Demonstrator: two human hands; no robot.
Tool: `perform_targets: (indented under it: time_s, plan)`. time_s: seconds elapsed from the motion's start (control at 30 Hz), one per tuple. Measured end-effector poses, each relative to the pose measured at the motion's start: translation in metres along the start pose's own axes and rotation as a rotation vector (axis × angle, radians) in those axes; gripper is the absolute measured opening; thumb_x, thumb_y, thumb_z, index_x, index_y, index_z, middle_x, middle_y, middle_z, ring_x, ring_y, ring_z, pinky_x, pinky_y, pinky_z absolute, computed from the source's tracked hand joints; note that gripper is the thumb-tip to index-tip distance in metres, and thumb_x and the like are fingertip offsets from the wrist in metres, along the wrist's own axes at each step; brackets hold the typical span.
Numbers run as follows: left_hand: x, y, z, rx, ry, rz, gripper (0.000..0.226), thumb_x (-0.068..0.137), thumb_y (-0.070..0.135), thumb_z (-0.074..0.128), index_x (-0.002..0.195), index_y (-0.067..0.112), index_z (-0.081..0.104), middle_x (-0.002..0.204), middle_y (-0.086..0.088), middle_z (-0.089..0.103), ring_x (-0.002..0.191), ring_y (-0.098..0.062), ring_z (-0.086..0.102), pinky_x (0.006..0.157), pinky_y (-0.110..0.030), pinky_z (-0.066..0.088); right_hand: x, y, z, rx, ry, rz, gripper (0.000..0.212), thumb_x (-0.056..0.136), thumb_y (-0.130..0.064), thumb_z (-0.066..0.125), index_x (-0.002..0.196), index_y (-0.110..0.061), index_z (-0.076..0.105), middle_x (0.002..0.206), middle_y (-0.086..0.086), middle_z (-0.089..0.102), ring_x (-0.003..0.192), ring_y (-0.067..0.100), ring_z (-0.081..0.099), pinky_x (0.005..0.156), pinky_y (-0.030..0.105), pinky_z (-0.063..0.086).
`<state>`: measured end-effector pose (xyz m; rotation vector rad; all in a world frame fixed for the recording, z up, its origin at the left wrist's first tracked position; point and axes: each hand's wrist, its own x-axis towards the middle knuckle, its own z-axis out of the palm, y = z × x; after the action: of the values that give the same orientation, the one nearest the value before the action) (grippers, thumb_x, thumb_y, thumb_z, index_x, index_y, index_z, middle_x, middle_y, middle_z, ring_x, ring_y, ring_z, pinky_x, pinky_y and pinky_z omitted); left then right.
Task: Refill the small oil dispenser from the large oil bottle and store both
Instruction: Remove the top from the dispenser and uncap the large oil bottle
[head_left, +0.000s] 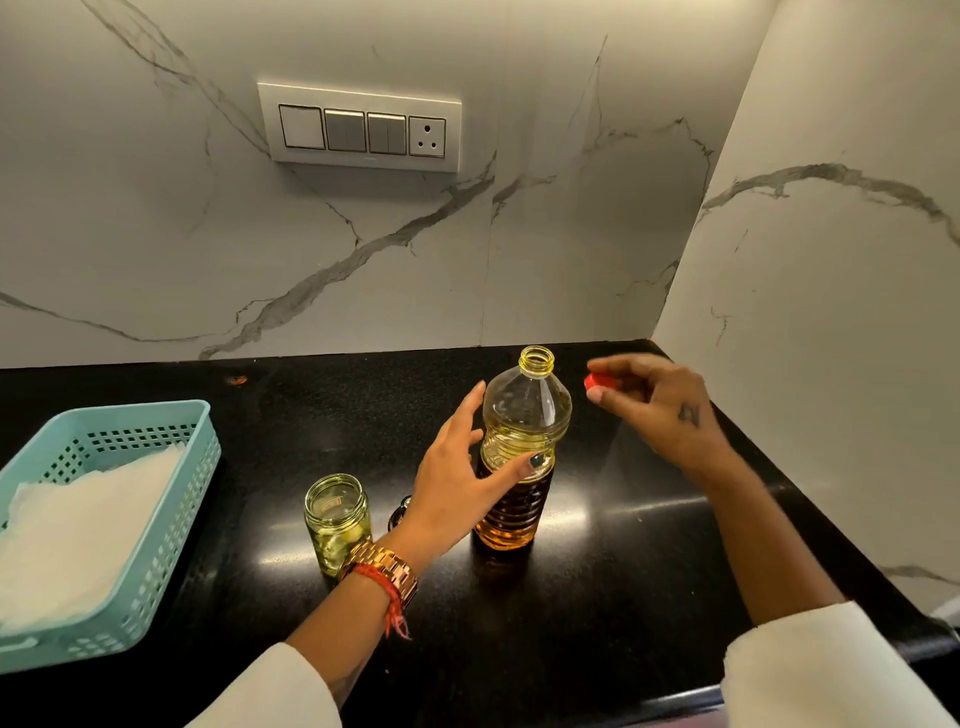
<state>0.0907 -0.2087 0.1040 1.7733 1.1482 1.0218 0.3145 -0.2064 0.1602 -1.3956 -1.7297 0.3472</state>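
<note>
The large oil bottle (524, 431) stands upright on the black counter (597, 571), uncapped, with yellow oil inside. My left hand (462, 467) is open around its left side, thumb across the ribbed middle, fingers loose beside it. My right hand (660, 405) hovers to the right of the bottle's neck, fingers pinched on the red cap (600, 381). The small glass oil dispenser (336, 522) stands open-topped to the left of my left wrist, with a little oil at its bottom. A small dark lid (401, 512) lies partly hidden behind my left hand.
A teal perforated basket (171, 499) holding white tissue sits at the left edge of the counter. The marble wall carries a switch panel (359, 127). Another marble wall closes the right side. The counter's front edge runs near my sleeves.
</note>
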Motion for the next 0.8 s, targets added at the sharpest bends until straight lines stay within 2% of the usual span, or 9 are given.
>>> perform_targets:
  time_s: [0.07, 0.1, 0.3, 0.43, 0.53, 0.6, 0.67, 0.73, 0.8]
  plan:
    - [-0.006, -0.009, 0.002, -0.003, -0.011, -0.018, 0.096, 0.065, 0.062, 0.063, 0.145, 0.04, 0.016, 0.151, 0.007, 0.029, 0.127, -0.012, 0.043, 0.104, -0.039, 0.041, -0.017, 0.022, 0.016, 0.017, -0.012, 0.075, 0.029, 0.078, -0.019, 0.071, 0.106, -0.025, 0.063, 0.095, -0.01, 0.064, 0.086, -0.01, 0.06, 0.072, 0.005, 0.047]
    - [-0.008, -0.013, 0.003, -0.003, -0.017, -0.028, 0.096, 0.065, 0.061, 0.063, 0.145, 0.04, 0.016, 0.151, 0.008, 0.029, 0.128, -0.012, 0.043, 0.105, -0.038, 0.041, -0.024, 0.033, 0.026, 0.02, -0.017, 0.111, 0.029, 0.078, -0.018, 0.072, 0.105, -0.025, 0.064, 0.095, -0.009, 0.065, 0.085, -0.008, 0.061, 0.072, 0.006, 0.048]
    - [-0.017, -0.029, 0.009, 0.01, -0.027, -0.099, 0.096, 0.064, 0.061, 0.064, 0.145, 0.04, 0.016, 0.151, 0.006, 0.027, 0.132, -0.013, 0.038, 0.107, -0.041, 0.039, -0.066, 0.086, 0.078, -0.023, -0.069, 0.378, 0.026, 0.074, -0.015, 0.075, 0.098, -0.025, 0.069, 0.096, -0.005, 0.068, 0.087, 0.006, 0.06, 0.081, 0.023, 0.049]
    - [-0.021, -0.034, 0.01, 0.013, -0.028, -0.123, 0.098, 0.061, 0.065, 0.062, 0.144, 0.042, 0.015, 0.152, 0.005, 0.027, 0.133, -0.014, 0.037, 0.106, -0.043, 0.039, -0.08, 0.105, 0.098, -0.1, -0.065, 0.429, 0.026, 0.076, -0.013, 0.073, 0.1, -0.023, 0.069, 0.103, -0.002, 0.069, 0.09, 0.008, 0.06, 0.084, 0.024, 0.047]
    - [-0.022, -0.037, 0.011, 0.01, -0.033, -0.125, 0.097, 0.063, 0.063, 0.063, 0.144, 0.042, 0.014, 0.152, 0.006, 0.026, 0.133, -0.014, 0.036, 0.107, -0.042, 0.039, -0.085, 0.11, 0.104, -0.179, -0.11, 0.4, 0.029, 0.077, -0.017, 0.072, 0.104, -0.024, 0.068, 0.107, -0.003, 0.068, 0.103, 0.014, 0.059, 0.093, 0.031, 0.046]
    - [-0.024, -0.039, 0.012, 0.007, -0.037, -0.117, 0.093, 0.068, 0.057, 0.066, 0.144, 0.042, 0.014, 0.151, 0.005, 0.027, 0.133, -0.013, 0.035, 0.107, -0.041, 0.038, -0.085, 0.108, 0.102, -0.227, -0.172, 0.379, 0.038, 0.075, -0.024, 0.074, 0.112, -0.026, 0.064, 0.114, -0.004, 0.065, 0.111, 0.017, 0.053, 0.094, 0.029, 0.042]
    - [-0.027, -0.039, 0.01, -0.005, -0.018, -0.096, 0.088, 0.072, 0.049, 0.07, 0.142, 0.043, 0.017, 0.15, 0.006, 0.03, 0.133, -0.012, 0.037, 0.107, -0.036, 0.039, -0.08, 0.096, 0.098, -0.16, -0.225, 0.354, 0.058, 0.07, -0.031, 0.075, 0.124, -0.029, 0.054, 0.128, -0.005, 0.056, 0.121, 0.017, 0.046, 0.098, 0.029, 0.037]
    - [-0.034, -0.032, 0.005, -0.013, 0.059, -0.02, 0.08, 0.073, 0.051, 0.07, 0.139, 0.042, 0.025, 0.146, 0.009, 0.037, 0.13, -0.007, 0.041, 0.104, -0.032, 0.042, -0.075, 0.072, 0.092, 0.089, -0.197, 0.318, 0.077, 0.063, -0.044, 0.067, 0.135, -0.034, 0.04, 0.14, -0.008, 0.042, 0.128, 0.012, 0.037, 0.102, 0.032, 0.034]
    - [-0.042, -0.024, -0.007, 0.042, 0.239, 0.128, 0.072, 0.075, 0.048, 0.067, 0.138, 0.031, 0.037, 0.141, 0.011, 0.044, 0.126, -0.003, 0.045, 0.101, -0.032, 0.045, -0.07, 0.048, 0.092, 0.323, -0.109, 0.262, 0.09, 0.06, -0.053, 0.063, 0.141, -0.036, 0.029, 0.146, -0.011, 0.034, 0.13, 0.006, 0.035, 0.101, 0.03, 0.032]
